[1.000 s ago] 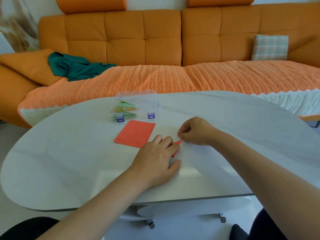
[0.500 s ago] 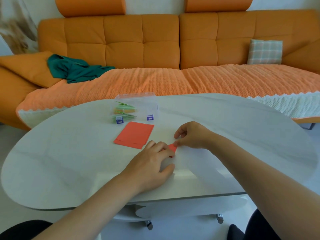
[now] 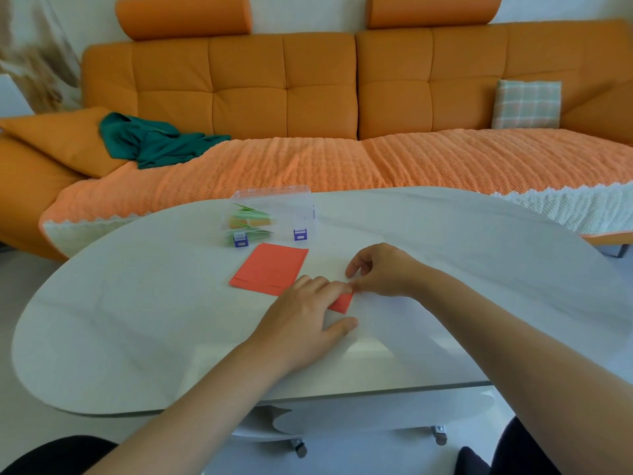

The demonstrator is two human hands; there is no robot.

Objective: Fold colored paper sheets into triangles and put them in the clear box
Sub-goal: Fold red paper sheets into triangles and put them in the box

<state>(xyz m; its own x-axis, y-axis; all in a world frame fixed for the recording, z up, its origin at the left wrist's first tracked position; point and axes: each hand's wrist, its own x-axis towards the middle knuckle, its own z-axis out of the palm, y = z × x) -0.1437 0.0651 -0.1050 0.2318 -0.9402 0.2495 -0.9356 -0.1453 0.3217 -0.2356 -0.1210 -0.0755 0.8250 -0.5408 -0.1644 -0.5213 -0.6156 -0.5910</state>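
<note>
Living room: an orange tufted fabric sofa (image 3: 284,87) runs behind a white oval glass-topped table (image 3: 137,320). A crumpled teal cloth (image 3: 154,140) lies on the sofa's left side, a plaid square cushion (image 3: 527,104) on its right.

A clear plastic box with purple latches (image 3: 274,214) sits at the table's far edge, left of middle. It holds green and orange folded pieces; can't tell if the lid is up. A flat stack of red-orange rectangular paper sheets (image 3: 270,269) lies just on the near side of the box, not touching it.

The red-orange folded paper piece (image 3: 342,301) is on the table near its middle, on the near side of the stack and to its right, between the two hands.
- Left hand (image 3: 301,317): flat, fingers straight, pressing down on the piece and covering most of it. Only the piece's right tip shows.
- Right hand (image 3: 383,272): fingers curled, thumb and forefinger pinching the piece's upper right corner.

Long axis of the piece: can't tell, too much is hidden.

Step looks like creasing a fold; the piece is not in the box yet.

Key relation: the box lies beyond the hands toward the far edge and a little left, with the sheet stack in between. The left hand is more in line with the box, but the right hand has the grip. Likely path for the piece is forward-left over the stack.
</note>
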